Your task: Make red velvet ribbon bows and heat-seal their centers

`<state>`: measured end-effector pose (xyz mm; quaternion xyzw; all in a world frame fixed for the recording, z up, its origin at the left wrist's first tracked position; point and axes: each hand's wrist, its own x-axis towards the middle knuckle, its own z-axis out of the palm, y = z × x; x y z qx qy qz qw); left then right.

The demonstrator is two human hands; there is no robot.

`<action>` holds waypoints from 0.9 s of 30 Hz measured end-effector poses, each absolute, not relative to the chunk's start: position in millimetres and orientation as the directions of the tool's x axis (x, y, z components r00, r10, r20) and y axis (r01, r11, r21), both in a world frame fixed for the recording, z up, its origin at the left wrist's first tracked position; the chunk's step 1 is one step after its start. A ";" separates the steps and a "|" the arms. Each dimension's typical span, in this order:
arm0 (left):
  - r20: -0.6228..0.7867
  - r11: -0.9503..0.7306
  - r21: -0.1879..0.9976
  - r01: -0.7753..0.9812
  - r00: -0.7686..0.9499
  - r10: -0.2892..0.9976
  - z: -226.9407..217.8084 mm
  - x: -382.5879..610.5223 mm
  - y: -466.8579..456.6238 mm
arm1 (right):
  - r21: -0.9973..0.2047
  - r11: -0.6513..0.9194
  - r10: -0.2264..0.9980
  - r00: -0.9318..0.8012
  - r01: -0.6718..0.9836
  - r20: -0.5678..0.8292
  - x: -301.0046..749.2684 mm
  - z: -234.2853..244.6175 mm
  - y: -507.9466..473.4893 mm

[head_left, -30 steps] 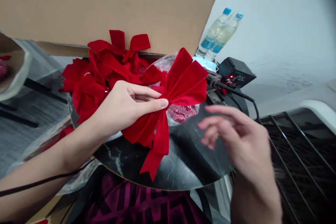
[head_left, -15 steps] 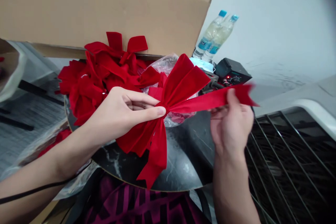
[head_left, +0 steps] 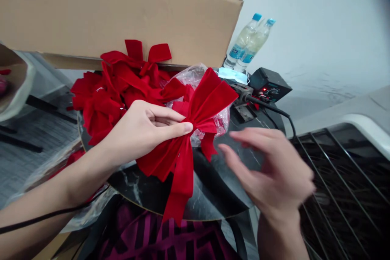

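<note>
My left hand point(head_left: 152, 130) pinches a red velvet bow point(head_left: 210, 97) at its centre knot, thumb on top. The bow's pleated loops fan out to the upper right and lower left. One tail hangs down past the table edge, and the other droops on the right side. My right hand point(head_left: 271, 166), slightly blurred, is apart from the bow with thumb and fingers spread and nothing between them. Behind the held bow lie a clear plastic bag point(head_left: 224, 122) and a pile of red bows point(head_left: 122, 77).
A round black marble-patterned table point(head_left: 213, 199) carries the pile. Behind it stands a big cardboard box point(head_left: 122, 12). To the right are two bottles point(head_left: 246, 44), a black control box point(head_left: 269, 83) with a red light and cable, and a black-grilled appliance point(head_left: 350, 170).
My right hand has let go of the bow's right tail and moved down and to the right, its fingers opening. That tail has dropped; my left hand keeps its pinch.
</note>
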<state>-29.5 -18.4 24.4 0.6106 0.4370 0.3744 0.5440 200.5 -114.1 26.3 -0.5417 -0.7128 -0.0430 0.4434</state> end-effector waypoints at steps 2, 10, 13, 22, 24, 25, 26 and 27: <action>-0.028 -0.017 0.992 0.123 0.354 0.935 24.7 -29.9 -20.1 | -0.270 0.506 0.701 -0.208 0.819 0.682 187.4 24.2 -107.7; -0.154 0.177 0.984 -0.019 0.409 0.899 28.8 -27.9 -28.3 | -0.037 0.571 0.579 -0.371 0.820 0.726 186.2 16.0 -82.2; -0.203 0.259 0.963 -0.077 0.423 0.883 26.4 -23.8 -29.0 | -0.073 0.552 0.577 -0.317 0.831 0.753 187.7 11.2 -89.4; -0.027 0.043 0.999 -0.032 0.383 0.923 18.5 -20.7 -30.9 | -0.829 0.190 0.894 0.256 0.526 0.367 143.5 6.3 -114.5; -0.008 0.030 0.998 -0.052 0.379 0.925 17.9 -19.7 -31.6 | -0.952 0.115 0.907 0.362 0.284 0.218 134.5 1.3 -109.0; 0.005 0.021 0.998 -0.063 0.382 0.924 18.2 -19.5 -31.5 | -0.980 0.091 0.912 0.381 0.178 0.154 132.0 -1.0 -106.3; 0.022 0.008 0.997 -0.075 0.391 0.920 19.0 -19.7 -31.0 | -0.993 0.072 0.919 0.382 0.089 0.101 130.7 -3.1 -104.0; 0.036 -0.001 0.996 -0.086 0.408 0.912 20.2 -20.1 -30.4 | -0.998 0.055 0.927 0.370 0.017 0.057 130.4 -4.8 -102.3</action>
